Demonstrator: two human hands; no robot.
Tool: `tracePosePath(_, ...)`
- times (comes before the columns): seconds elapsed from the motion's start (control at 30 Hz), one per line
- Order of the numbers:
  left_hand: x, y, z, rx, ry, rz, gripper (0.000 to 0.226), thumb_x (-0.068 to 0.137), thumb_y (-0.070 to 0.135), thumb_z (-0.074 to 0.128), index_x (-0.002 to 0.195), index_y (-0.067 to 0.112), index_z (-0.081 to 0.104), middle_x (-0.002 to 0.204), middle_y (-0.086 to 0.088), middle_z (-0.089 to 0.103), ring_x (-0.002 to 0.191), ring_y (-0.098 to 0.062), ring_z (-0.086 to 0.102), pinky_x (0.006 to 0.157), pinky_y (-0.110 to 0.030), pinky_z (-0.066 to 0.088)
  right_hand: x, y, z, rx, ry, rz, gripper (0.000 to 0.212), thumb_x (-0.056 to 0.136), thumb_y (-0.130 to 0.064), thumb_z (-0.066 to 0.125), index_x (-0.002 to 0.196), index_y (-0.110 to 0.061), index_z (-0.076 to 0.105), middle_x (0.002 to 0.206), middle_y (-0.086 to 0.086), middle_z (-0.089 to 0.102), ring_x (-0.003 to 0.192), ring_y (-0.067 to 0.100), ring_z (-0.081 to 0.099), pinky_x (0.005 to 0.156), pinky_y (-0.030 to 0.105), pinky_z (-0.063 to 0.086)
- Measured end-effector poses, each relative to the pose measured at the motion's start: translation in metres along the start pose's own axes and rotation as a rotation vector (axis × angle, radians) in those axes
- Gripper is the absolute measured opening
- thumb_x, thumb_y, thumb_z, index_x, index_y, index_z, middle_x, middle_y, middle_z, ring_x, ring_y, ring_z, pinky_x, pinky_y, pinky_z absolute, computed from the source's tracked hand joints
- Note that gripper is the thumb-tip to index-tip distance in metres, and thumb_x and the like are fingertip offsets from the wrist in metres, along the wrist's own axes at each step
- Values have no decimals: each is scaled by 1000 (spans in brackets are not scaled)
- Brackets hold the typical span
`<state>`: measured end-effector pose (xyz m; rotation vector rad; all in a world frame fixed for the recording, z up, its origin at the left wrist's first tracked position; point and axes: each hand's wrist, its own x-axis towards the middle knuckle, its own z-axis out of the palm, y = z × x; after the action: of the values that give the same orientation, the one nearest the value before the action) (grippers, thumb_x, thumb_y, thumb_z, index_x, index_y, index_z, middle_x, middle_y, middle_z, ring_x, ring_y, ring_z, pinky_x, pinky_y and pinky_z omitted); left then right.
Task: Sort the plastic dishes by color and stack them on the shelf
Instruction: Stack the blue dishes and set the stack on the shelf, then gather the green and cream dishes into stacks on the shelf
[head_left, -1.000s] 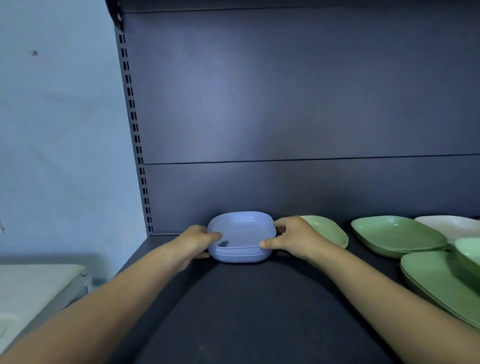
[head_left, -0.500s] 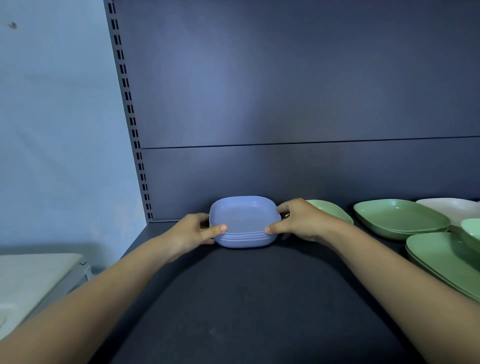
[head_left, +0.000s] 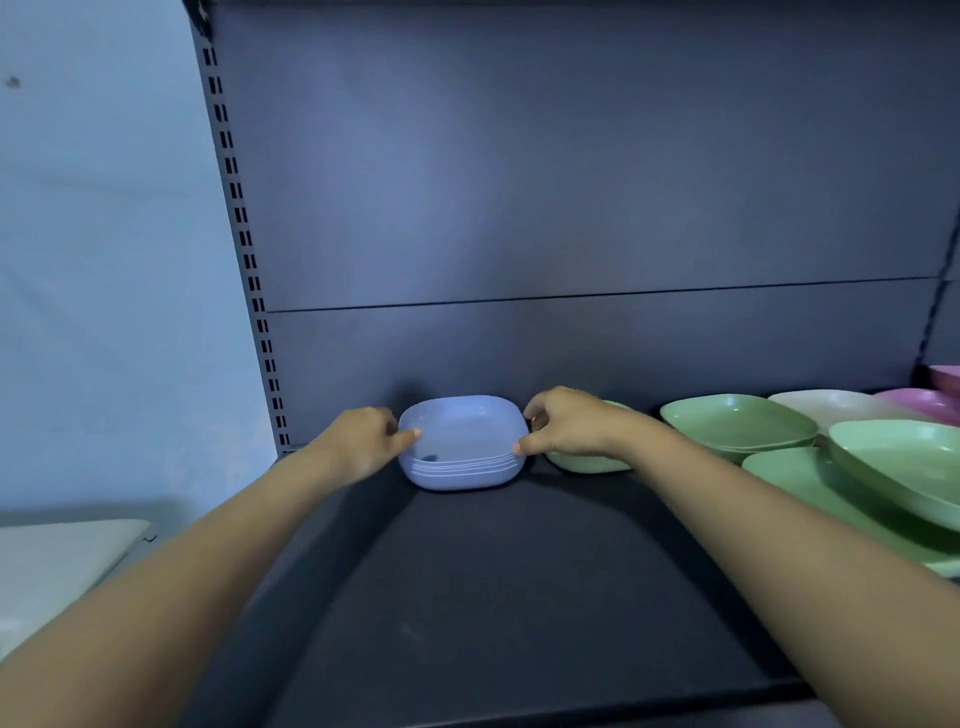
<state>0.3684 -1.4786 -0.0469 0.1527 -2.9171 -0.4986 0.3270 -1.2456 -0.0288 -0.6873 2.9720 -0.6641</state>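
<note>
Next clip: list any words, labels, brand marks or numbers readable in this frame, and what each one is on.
None can be read: no writing, label or number shows on the stack of blue dishes, the green dishes, the shelf's back panel or its slotted upright.

no readable text, labels or numbers

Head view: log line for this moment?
blue stack: on shelf | left grip: holds left rim | right grip: holds right rim
</note>
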Motion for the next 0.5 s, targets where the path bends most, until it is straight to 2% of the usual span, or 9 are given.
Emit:
tracePosePath(0.1, -15, 25, -20, 283, 40, 10, 42, 97, 40, 39, 108, 4, 57, 111, -15, 63, 102, -31, 57, 80, -33, 42, -19, -2, -17, -275, -16, -48, 48, 87, -37, 60, 121, -3, 57, 122, 11, 59, 111, 29, 55, 93, 39, 47)
tracePosePath(0.2, -36, 59, -38, 430, 81, 29, 40, 97, 39, 37, 110, 6, 56, 114, -15, 61, 104, -32, 56, 80, -33, 42, -46, 6, -34, -451, 8, -77, 45, 88, -36, 55, 122, -7, 55, 121, 10, 59, 110, 29, 55, 92, 40, 48)
tracePosePath(0.33, -74, 112, -45, 467, 124, 85, 40, 97, 41, 35, 113, 11, 55, 114, -10, 58, 104, -29, 55, 84, -36, 46, -97, 27, -59, -537, 36, -94, 46, 88, -40, 54, 119, -7, 56, 116, 8, 61, 108, 28, 57, 89, 40, 50)
tracePosePath(0.43, -104, 157, -39, 458, 167, 115, 41, 96, 42, 35, 114, 11, 55, 116, -9, 59, 105, -28, 55, 83, -35, 45, -145, 53, -85, -549, 56, -91, 38, 88, -44, 53, 104, -10, 56, 105, 3, 59, 100, 25, 57, 73, 33, 47)
tracePosePath(0.5, -126, 191, -33, 444, 185, 132, 42, 97, 43, 35, 119, 12, 52, 121, -9, 58, 110, -28, 53, 86, -35, 44, -178, 74, -102, -558, 69, -76, 42, 88, -45, 52, 112, -11, 57, 111, 3, 59, 103, 25, 56, 73, 32, 46)
